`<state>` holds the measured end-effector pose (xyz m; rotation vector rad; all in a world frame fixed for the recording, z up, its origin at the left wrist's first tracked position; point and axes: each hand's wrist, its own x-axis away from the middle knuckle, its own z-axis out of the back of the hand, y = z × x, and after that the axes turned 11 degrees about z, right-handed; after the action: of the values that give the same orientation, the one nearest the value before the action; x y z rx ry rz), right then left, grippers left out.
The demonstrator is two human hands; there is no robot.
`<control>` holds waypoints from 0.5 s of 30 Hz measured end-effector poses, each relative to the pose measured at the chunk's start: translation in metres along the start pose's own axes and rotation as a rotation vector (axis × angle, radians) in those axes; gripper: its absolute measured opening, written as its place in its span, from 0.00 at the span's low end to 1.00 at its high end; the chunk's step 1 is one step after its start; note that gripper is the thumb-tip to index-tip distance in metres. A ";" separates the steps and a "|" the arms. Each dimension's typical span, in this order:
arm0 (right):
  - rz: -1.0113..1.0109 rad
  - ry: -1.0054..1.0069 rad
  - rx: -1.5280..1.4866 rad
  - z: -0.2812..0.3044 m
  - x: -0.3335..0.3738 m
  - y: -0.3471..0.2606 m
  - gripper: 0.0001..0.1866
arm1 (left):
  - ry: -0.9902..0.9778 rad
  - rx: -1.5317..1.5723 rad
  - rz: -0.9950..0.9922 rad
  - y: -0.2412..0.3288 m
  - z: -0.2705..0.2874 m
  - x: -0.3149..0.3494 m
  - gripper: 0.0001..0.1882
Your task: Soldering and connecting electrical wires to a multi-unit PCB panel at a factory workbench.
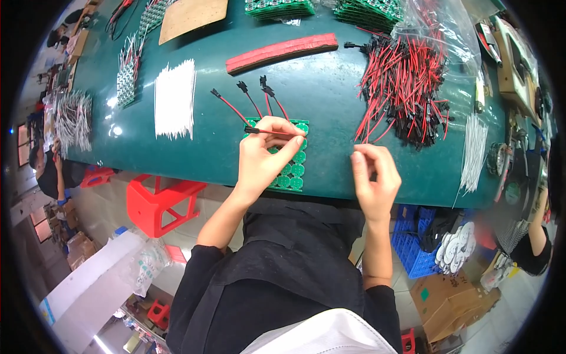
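Between thumb and forefinger, my left hand pinches a red-and-black wire lead; its black plug points left. Beneath that hand lies a panel of small round green circuit boards, partly hidden by my fingers. Several other leads with black plugs stick up and away at the panel's far side. Off to the right, my right hand has thumb and forefinger pressed together, just below a big heap of red-and-black leads. Whether a wire end is in those fingertips I cannot make out.
A red foam-like strip lies beyond the panel. White wires are stacked to the left, more wires to the right. Circuit board stacks stand at the back. A red stool and blue crate stand below the table edge.
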<state>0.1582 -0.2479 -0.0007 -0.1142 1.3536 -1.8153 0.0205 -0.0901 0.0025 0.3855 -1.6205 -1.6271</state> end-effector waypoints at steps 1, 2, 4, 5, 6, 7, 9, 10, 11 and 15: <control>0.035 -0.077 0.002 -0.003 -0.004 -0.010 0.07 | -0.050 0.170 0.042 0.001 0.001 0.003 0.08; 0.102 -0.124 -0.024 -0.009 -0.006 -0.013 0.08 | -0.056 0.168 0.042 0.003 0.000 0.005 0.08; 0.215 -0.149 -0.059 -0.025 -0.007 -0.013 0.10 | -0.139 0.245 0.034 0.009 -0.002 0.012 0.10; 0.261 -0.126 -0.067 -0.031 -0.005 -0.011 0.11 | -0.143 0.241 0.031 0.011 -0.003 0.013 0.10; 0.329 -0.090 -0.009 -0.033 -0.005 -0.010 0.11 | -0.149 0.252 0.043 0.012 -0.005 0.014 0.11; 0.326 -0.095 -0.011 -0.034 -0.006 -0.009 0.11 | -0.146 0.270 0.064 0.010 -0.005 0.014 0.11; 0.522 -0.104 0.189 -0.036 -0.008 -0.007 0.12 | -0.133 0.214 0.095 0.006 -0.002 0.012 0.11; 0.525 -0.103 0.187 -0.035 -0.009 -0.006 0.12 | -0.113 0.212 0.093 0.006 -0.003 0.012 0.11; 0.535 -0.106 0.196 -0.033 -0.010 -0.005 0.12 | -0.093 0.213 0.093 0.006 -0.004 0.012 0.10; 0.443 -0.050 0.208 -0.019 -0.006 0.007 0.12 | 0.111 -0.108 -0.134 0.000 -0.010 0.002 0.07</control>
<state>0.1557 -0.2301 -0.0125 0.2324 1.0469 -1.5501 0.0260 -0.0982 0.0014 0.5285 -1.4437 -1.7526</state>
